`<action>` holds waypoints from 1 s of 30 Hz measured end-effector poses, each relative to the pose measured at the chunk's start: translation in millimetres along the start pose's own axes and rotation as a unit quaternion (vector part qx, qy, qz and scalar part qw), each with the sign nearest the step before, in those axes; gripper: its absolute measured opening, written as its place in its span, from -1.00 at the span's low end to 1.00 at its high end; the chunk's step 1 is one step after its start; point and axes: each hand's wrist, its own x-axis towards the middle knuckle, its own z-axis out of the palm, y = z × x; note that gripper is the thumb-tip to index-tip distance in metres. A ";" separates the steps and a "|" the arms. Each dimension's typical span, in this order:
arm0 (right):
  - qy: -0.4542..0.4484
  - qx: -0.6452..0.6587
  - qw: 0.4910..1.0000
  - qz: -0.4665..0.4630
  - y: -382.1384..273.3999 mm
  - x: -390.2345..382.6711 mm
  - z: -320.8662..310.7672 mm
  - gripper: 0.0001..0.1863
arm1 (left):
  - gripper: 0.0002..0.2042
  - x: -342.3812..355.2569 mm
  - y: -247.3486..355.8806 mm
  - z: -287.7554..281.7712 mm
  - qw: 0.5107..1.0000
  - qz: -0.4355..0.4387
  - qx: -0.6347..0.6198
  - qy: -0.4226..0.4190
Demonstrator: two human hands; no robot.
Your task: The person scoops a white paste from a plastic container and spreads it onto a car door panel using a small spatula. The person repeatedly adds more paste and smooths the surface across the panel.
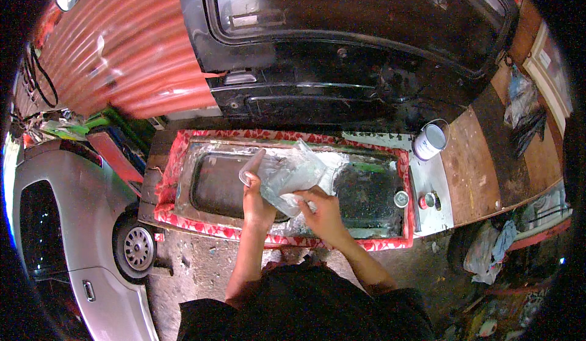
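Observation:
My left hand point(259, 210) grips the left side of a crumpled translucent sheet point(300, 175), with the thumb up against a curled edge. My right hand point(323, 216) is closed in a pinch at the sheet's lower right edge; a small white bit shows at its fingertips. Both hands are over a long dark panel point(221, 179) with rounded recesses and whitish smears. Red-and-white patterned cloth point(166, 199) lies beneath the panel and shows around its edges. Near the panel's right end sits a small round white tin point(400, 199).
A larger tin with a wire handle point(430, 141) and a small red tin point(426, 201) stand to the right. Behind the bench is a large black vehicle panel point(305, 66). A silver car point(97, 243) stands at left, beside red corrugated metal point(134, 48). Plastic bags point(526, 106) hang far right.

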 end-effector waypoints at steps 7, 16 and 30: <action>0.127 -0.078 0.988 0.027 16.8 42.5 -39.2 -0.85 | -0.41 0.0 3.8 -5.5 0.999 -0.036 -0.026 0.018; 0.094 -0.086 0.992 0.010 30.7 28.9 -8.7 -0.80 | -0.46 2.1 4.6 -5.0 1.000 -0.012 0.007 0.005; 0.011 0.046 0.998 0.046 -4.8 -3.8 33.0 -0.82 | -0.50 8.1 6.2 -8.1 0.999 0.023 -0.026 0.008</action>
